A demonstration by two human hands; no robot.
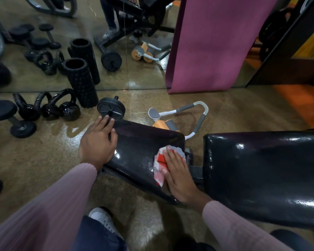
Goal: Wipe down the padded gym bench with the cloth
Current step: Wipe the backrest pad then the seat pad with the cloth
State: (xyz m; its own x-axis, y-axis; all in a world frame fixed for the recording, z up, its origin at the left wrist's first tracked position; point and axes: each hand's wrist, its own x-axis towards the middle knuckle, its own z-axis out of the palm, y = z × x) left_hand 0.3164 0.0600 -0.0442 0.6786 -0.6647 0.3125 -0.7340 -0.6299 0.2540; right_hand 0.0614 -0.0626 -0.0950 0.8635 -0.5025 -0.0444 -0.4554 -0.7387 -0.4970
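The black padded gym bench has a smaller seat pad [140,147] in the middle and a longer back pad [261,169] at the right, both glossy. My right hand [178,173] lies flat on a red, white and grey cloth [159,167], pressing it onto the right end of the seat pad. My left hand [98,142] rests on the seat pad's left end, fingers spread and bent over its edge.
A wall mirror runs along the back. Kettlebells [49,107], dumbbells [11,116], a black foam roller [80,82] and an ab wheel [111,109] sit on the floor at left. An orange and grey ab roller [179,116] lies behind the bench. A purple mat [216,42] leans upright.
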